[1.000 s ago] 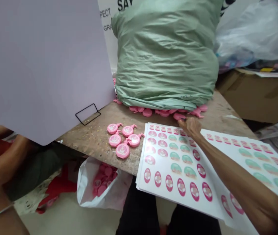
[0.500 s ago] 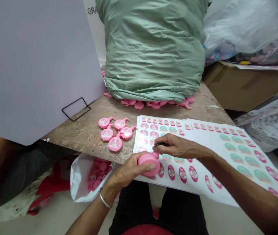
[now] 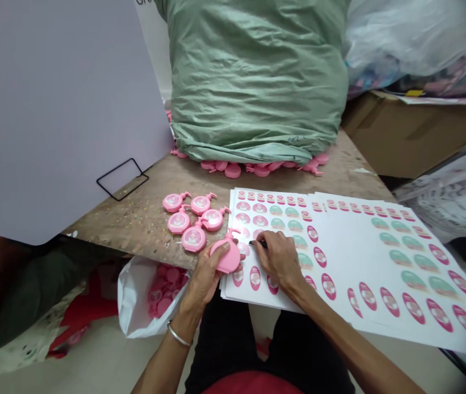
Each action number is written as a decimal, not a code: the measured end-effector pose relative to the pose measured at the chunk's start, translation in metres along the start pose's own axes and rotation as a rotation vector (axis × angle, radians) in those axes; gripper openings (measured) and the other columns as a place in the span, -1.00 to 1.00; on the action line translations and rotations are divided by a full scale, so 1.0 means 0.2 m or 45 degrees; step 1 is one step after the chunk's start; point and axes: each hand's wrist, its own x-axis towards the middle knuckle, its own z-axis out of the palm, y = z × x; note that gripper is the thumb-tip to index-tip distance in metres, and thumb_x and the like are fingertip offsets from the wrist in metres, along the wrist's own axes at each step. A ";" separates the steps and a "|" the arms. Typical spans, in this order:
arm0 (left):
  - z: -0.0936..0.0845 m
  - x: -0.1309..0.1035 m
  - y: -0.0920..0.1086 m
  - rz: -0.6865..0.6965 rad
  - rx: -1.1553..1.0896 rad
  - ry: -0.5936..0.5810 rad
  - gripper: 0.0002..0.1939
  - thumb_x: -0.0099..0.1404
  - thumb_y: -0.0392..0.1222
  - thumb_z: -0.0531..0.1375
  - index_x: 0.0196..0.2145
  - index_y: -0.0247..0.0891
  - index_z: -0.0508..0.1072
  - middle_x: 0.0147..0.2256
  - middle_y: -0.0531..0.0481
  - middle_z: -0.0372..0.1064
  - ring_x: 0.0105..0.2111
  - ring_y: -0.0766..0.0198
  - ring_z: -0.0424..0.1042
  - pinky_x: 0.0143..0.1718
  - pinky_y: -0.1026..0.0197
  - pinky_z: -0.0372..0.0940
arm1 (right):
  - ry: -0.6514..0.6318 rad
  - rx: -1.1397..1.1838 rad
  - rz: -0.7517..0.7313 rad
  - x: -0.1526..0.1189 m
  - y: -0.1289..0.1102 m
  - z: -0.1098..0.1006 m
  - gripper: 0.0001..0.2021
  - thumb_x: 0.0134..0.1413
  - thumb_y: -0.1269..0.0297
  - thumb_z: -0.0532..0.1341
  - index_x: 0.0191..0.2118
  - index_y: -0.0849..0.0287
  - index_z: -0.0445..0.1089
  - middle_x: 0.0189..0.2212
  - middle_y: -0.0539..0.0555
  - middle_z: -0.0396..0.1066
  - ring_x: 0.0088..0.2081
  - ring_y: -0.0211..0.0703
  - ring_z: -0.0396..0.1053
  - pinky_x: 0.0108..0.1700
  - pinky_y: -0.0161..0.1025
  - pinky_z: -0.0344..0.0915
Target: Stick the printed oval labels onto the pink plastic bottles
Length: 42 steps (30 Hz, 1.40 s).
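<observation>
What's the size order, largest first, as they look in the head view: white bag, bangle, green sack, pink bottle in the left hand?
1. Green sack
2. White bag
3. Pink bottle in the left hand
4. Bangle, a thin band

Apparent size only; they sit at different distances from the camera.

Brown cardboard box [image 3: 433, 139] — cloudy plastic bag [image 3: 417, 41] above.

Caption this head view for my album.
Left hand holds a pink pump bottle; right hand, a dark tool over printed sheets.
</observation>
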 end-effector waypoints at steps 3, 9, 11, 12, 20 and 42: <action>-0.01 0.01 -0.03 -0.027 -0.008 -0.064 -0.60 0.21 -0.06 0.24 -0.07 -0.34 0.39 -0.11 -0.23 0.43 -0.23 0.04 0.53 -0.36 0.16 0.48 | 0.037 -0.097 -0.094 -0.01 0.00 0.01 -0.84 0.24 0.28 0.04 -0.32 0.17 0.31 -0.40 0.10 0.40 -0.32 -0.09 0.24 -0.23 -0.14 0.01; -0.04 0.02 -0.04 -0.096 0.002 -0.088 -0.56 0.19 -0.01 0.26 -0.05 -0.31 0.38 -0.16 -0.21 0.42 -0.22 0.00 0.53 -0.37 0.18 0.47 | 0.041 -0.022 -0.099 -0.01 0.02 0.03 -0.85 0.22 0.31 0.05 -0.36 0.15 0.30 -0.44 0.06 0.38 -0.32 -0.11 0.22 -0.22 -0.15 -0.01; -0.04 0.02 -0.04 -0.090 0.008 -0.082 -0.55 0.19 -0.01 0.26 -0.04 -0.32 0.37 -0.16 -0.21 0.42 -0.21 0.00 0.53 -0.38 0.20 0.47 | 0.022 0.058 -0.092 -0.01 0.04 0.03 -0.87 0.19 0.32 0.07 -0.38 0.15 0.29 -0.46 0.04 0.37 -0.34 -0.12 0.23 -0.23 -0.16 0.00; -0.04 0.02 -0.04 -0.087 0.010 -0.081 -0.54 0.19 -0.01 0.26 -0.03 -0.32 0.37 -0.16 -0.21 0.42 -0.21 0.00 0.53 -0.38 0.20 0.47 | 0.009 0.094 -0.090 -0.01 0.04 0.03 -0.87 0.18 0.33 0.08 -0.39 0.14 0.28 -0.46 0.03 0.37 -0.34 -0.13 0.24 -0.23 -0.17 0.01; -0.05 0.02 -0.04 -0.073 0.022 -0.129 -0.57 0.22 -0.02 0.24 -0.03 -0.32 0.36 -0.14 -0.21 0.41 -0.21 0.00 0.53 -0.36 0.20 0.46 | 0.011 0.118 -0.071 0.00 0.04 0.03 -0.84 0.12 0.20 0.18 -0.39 0.14 0.27 -0.47 0.03 0.38 -0.36 -0.12 0.25 -0.23 -0.16 0.04; 0.06 -0.06 0.01 0.121 -0.073 0.019 -0.52 0.26 0.10 0.16 -0.01 -0.30 0.40 -0.12 -0.20 0.45 -0.25 0.10 0.51 -0.41 0.21 0.46 | -0.088 1.100 0.181 0.02 -0.10 -0.24 -0.78 0.06 0.10 0.25 -0.23 0.05 0.56 -0.27 0.05 0.54 -0.19 -0.07 0.45 -0.16 -0.18 0.38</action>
